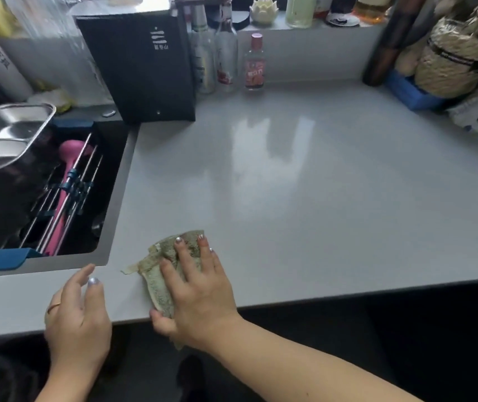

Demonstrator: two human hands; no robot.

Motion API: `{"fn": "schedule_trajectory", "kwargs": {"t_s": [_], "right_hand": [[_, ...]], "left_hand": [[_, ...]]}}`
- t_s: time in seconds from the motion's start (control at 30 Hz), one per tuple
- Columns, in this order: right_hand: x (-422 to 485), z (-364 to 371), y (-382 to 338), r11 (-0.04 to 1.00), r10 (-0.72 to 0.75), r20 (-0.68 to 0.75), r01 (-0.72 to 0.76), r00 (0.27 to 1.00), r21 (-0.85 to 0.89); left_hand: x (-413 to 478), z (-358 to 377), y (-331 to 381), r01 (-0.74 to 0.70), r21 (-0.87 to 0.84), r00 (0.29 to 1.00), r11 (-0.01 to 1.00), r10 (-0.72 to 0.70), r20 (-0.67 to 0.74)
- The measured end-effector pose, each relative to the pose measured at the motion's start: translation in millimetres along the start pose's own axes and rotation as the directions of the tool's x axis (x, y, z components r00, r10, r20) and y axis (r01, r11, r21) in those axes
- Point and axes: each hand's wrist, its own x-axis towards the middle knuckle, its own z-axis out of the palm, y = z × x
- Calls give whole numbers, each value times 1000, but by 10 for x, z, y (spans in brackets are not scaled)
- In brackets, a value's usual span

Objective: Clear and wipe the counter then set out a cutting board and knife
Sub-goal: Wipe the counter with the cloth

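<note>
A crumpled green cloth [159, 258] lies on the grey counter [304, 184] close to its front edge. My right hand [200, 291] presses flat on top of the cloth, fingers spread over it and thumb hooked under its near end. My left hand [76, 320] hovers at the counter's front edge just left of the cloth, fingers loosely curled, holding nothing. No cutting board or knife shows in this view.
A dark sink [43, 192] with a wire rack, a pink utensil [66, 184] and a steel tray [8, 134] is at the left. A black box [142, 65] and glass bottles [226, 53] stand at the back. Bags and a blue box [409, 91] crowd the right.
</note>
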Motion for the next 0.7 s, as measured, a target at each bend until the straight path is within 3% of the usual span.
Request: {"fn": "schedule_trajectory", "kwargs": {"t_s": [0.13, 0.43, 0.53, 0.7], "right_hand": [[-174, 35, 341, 1000, -15, -104, 16, 995, 8], [-900, -186, 1702, 973, 223, -249, -229, 943, 5], [-1176, -298, 2197, 931, 362, -252, -363, 897, 45], [-1584, -411, 2974, 820, 567, -313, -560, 762, 122]], "left_hand": [[-91, 134, 100, -20, 10, 999, 1000, 20, 49], [-591, 876, 782, -219, 123, 945, 968, 179, 272], [-817, 1183, 989, -296, 104, 910, 950, 247, 333], [-1170, 1601, 1232, -385, 120, 861, 915, 309, 404]]}}
